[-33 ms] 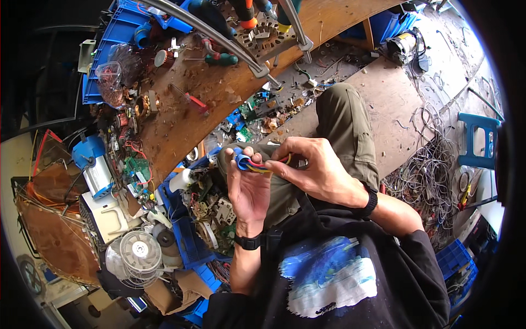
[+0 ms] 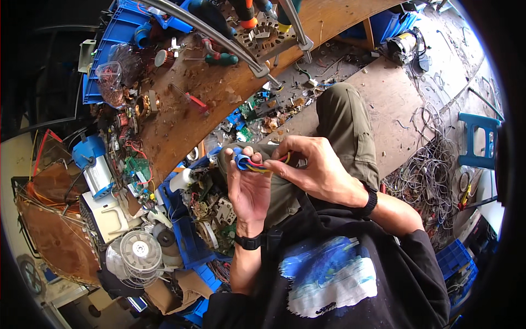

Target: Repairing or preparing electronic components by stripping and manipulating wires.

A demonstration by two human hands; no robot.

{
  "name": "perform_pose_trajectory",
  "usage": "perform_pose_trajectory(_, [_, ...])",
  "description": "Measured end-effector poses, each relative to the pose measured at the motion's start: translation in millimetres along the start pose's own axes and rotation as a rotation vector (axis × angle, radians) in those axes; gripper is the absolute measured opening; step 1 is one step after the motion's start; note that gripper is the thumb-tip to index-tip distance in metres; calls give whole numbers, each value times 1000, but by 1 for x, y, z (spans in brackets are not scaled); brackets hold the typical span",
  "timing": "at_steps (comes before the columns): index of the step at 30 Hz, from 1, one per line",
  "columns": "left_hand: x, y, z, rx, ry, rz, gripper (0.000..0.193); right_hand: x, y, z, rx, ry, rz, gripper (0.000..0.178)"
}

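Observation:
Above my lap, my left hand (image 2: 249, 189) is closed around a small blue round plastic piece (image 2: 240, 161) with an open end. Out of it, or alongside it, runs a short bundle of red, yellow and blue wires (image 2: 257, 166); exactly where they join is hidden by the fingers. My right hand (image 2: 318, 167) pinches that bundle between thumb and fingers, with a yellow stretch of wire showing past the fingertips. Both hands are close together, palm of the left turned up.
A wooden bench (image 2: 170, 131) with a red-handled screwdriver (image 2: 196, 102) lies ahead. At left stand a fan (image 2: 140, 249), a blue-and-silver cylinder (image 2: 94, 167) and a blue crate (image 2: 189, 241) near scrap parts. A cable heap (image 2: 424, 192) and blue stool (image 2: 478, 141) are at right.

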State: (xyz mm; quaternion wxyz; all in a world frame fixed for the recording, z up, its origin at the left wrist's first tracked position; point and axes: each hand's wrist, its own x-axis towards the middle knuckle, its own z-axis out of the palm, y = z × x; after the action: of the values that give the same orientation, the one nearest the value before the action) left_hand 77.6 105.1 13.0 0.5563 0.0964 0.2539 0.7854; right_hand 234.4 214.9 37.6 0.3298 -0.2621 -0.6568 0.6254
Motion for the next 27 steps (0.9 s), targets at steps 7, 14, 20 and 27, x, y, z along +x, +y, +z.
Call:
perform_pose_trajectory(7, [-4, 2, -5, 169, 60, 5, 30, 11, 8, 0, 547, 30, 224, 15])
perform_pose_trajectory(14, [6, 17, -14, 873, -217, -78, 39, 19, -6, -34, -111, -100, -129, 25])
perform_pose_trajectory(20, [11, 21, 10, 1662, -411, 5, 49, 0, -10, -31, 173, -81, -2, 53])
perform_pose_trajectory(27, [16, 4, 11, 1837, -383, 491, 35, -29, 9, -27, 159, 126, -65, 16])
